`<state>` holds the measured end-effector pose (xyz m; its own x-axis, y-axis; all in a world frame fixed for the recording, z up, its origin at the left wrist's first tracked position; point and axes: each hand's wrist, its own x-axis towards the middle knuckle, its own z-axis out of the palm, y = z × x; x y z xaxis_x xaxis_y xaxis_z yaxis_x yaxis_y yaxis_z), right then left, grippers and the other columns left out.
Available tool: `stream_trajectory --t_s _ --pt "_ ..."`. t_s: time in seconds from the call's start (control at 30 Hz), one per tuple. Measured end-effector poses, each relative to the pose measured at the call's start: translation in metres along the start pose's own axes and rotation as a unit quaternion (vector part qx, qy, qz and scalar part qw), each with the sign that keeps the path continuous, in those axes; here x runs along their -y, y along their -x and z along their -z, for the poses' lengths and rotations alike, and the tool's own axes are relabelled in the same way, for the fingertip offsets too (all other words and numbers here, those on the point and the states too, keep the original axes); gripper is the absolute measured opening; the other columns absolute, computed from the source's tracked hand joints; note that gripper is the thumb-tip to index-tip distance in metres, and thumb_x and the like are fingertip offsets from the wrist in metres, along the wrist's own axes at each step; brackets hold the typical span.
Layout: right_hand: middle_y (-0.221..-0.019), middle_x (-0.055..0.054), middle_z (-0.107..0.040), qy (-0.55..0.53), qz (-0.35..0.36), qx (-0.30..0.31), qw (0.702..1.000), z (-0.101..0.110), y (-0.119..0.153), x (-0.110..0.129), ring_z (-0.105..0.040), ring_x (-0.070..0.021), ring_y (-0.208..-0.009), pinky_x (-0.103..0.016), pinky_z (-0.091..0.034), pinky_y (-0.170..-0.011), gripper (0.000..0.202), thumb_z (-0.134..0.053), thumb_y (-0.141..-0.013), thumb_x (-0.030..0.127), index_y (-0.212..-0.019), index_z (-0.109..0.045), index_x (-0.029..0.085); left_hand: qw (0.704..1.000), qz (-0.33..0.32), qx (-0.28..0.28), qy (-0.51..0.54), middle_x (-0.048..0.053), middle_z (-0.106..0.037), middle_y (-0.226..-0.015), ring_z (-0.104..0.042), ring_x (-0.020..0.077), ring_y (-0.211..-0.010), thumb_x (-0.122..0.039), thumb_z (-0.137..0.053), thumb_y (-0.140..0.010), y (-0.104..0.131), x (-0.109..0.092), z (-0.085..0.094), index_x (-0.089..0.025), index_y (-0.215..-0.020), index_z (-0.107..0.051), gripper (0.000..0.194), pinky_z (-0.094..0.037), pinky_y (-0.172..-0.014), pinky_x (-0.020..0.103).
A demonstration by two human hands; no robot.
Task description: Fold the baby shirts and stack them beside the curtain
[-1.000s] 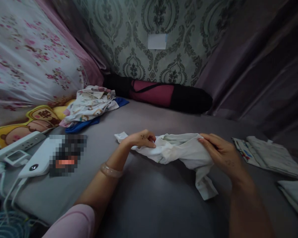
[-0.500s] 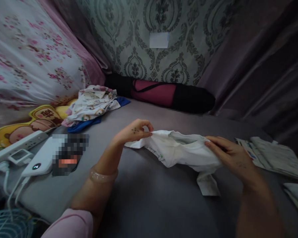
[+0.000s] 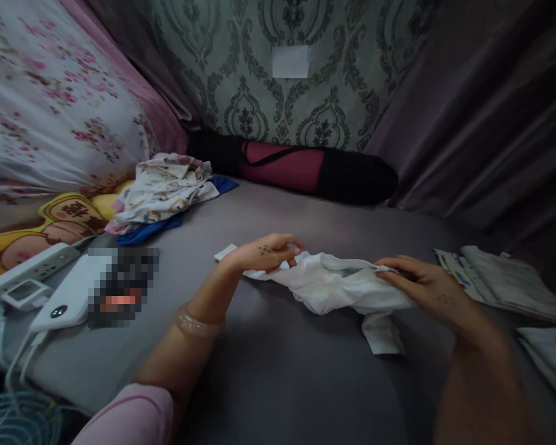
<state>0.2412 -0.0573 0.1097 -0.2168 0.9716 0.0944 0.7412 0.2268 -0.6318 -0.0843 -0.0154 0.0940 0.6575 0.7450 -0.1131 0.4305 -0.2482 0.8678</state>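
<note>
1. Loosening since the earlier frame, the left hand is spreading slightly at ten o'clock of the white garment (whether touching, I cannot tell).
2. At three o'clock, the right hand is pinching its edge.
3. Toward the view's five o'clock, the garment is draping the gray sheet.

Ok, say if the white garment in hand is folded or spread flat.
Neither: the white garment is bunched and creased, its edge pinched in the right hand.
</note>
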Motion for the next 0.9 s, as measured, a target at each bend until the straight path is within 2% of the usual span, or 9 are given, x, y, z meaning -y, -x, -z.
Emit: stream_trajectory --t_s 0.13,0.27,0.37,0.43,0.53,0.6,0.77,0.9 --pt "-0.093 -0.004 -0.071 -0.003 -0.005 0.004 1.0 0.0 -0.001 -0.002 -0.064 -0.021 -0.081 -0.029 -0.048 -0.064 0.038 -0.057 -0.081 0.057 -0.094 -0.073 0.025 0.997 -0.034 0.01 -0.064 0.003 -0.065 -0.086 -0.055 0.0115 -0.069 -0.046 -0.061 -0.083 -0.014 0.005 -0.012 -0.017 -0.108 -0.062 0.039 -0.04 -0.061 0.023" --pt "-0.093 -0.004 -0.071 0.0 -0.008 0.001 1.0 -0.001 -0.001 -0.004 -0.064 -0.0206 -0.079 -0.03 -0.048 -0.067 0.037 -0.058 -0.081 0.056 -0.095 -0.073 0.025 0.993 -0.078 0.055 -0.072 0.004 -0.063 -0.093 -0.057 0.0137 -0.08 -0.043 -0.066 -0.08 -0.018 -0.002 -0.023 -0.019 -0.108 -0.064 0.038 -0.042 -0.07 0.024" --pt "-0.093 -0.005 -0.071 -0.007 -0.012 0.001 1.0 -0.002 -0.001 -0.002 -0.065 -0.0207 -0.079 -0.031 -0.049 -0.067 0.037 -0.058 -0.081 0.055 -0.094 -0.072 0.024 0.988 -0.105 0.11 -0.036 0.005 -0.061 -0.105 -0.058 0.0147 -0.089 -0.041 -0.066 -0.081 -0.016 -0.007 -0.026 -0.021 -0.11 -0.064 0.035 -0.043 -0.076 0.025" --pt "-0.095 -0.005 -0.071 -0.013 -0.013 0.002 1.0 -0.002 0.0 -0.001 -0.065 -0.0213 -0.082 -0.031 -0.049 -0.069 0.036 -0.058 -0.081 0.054 -0.095 -0.072 0.024 0.987 -0.095 0.131 0.017 0.006 -0.061 -0.108 -0.058 0.0141 -0.089 -0.038 -0.061 -0.085 -0.016 -0.005 -0.028 -0.021 -0.11 -0.062 0.03 -0.044 -0.077 0.026" --pt "-0.098 -0.005 -0.071 -0.019 -0.008 0.003 1.0 -0.002 0.001 0.0 -0.065 -0.0217 -0.086 -0.032 -0.049 -0.071 0.034 -0.058 -0.082 0.053 -0.096 -0.072 0.025 0.981 -0.053 0.129 0.137 0.006 -0.062 -0.104 -0.061 0.0125 -0.08 -0.032 -0.056 -0.087 -0.018 0.002 -0.031 -0.02 -0.115 -0.053 0.031 -0.047 -0.073 0.028" --pt "-0.098 -0.004 -0.071 -0.019 -0.009 0.004 1.0 -0.002 0.001 0.0 -0.065 -0.0217 -0.087 -0.032 -0.049 -0.073 0.033 -0.058 -0.082 0.051 -0.096 -0.072 0.025 0.98 -0.036 0.117 0.157 0.006 -0.062 -0.1 -0.06 0.0125 -0.078 -0.029 -0.061 -0.083 -0.019 0.005 -0.032 -0.019 -0.112 -0.052 0.032 -0.048 -0.071 0.028" --pt "-0.099 -0.004 -0.071 -0.024 -0.016 0.009 1.0 -0.002 0.001 0.001 -0.064 -0.0223 -0.087 -0.034 -0.049 -0.074 0.033 -0.058 -0.083 0.052 -0.096 -0.072 0.026 0.994 -0.039 0.102 0.032 0.001 -0.059 -0.083 -0.055 0.012 -0.074 -0.032 -0.069 -0.076 -0.02 0.003 -0.029 -0.018 -0.098 -0.058 0.029 -0.044 -0.067 0.025" --pt "-0.1 -0.006 -0.071 -0.032 -0.01 0.007 0.999 -0.002 0.001 0.001 -0.064 -0.0237 -0.088 -0.035 -0.049 -0.076 0.036 -0.057 -0.082 0.054 -0.096 -0.072 0.024 0.995 -0.037 0.081 -0.035 0.001 -0.058 -0.088 -0.052 0.0128 -0.075 -0.037 -0.072 -0.071 -0.02 0.003 -0.031 -0.019 -0.095 -0.056 0.034 -0.04 -0.065 0.024"
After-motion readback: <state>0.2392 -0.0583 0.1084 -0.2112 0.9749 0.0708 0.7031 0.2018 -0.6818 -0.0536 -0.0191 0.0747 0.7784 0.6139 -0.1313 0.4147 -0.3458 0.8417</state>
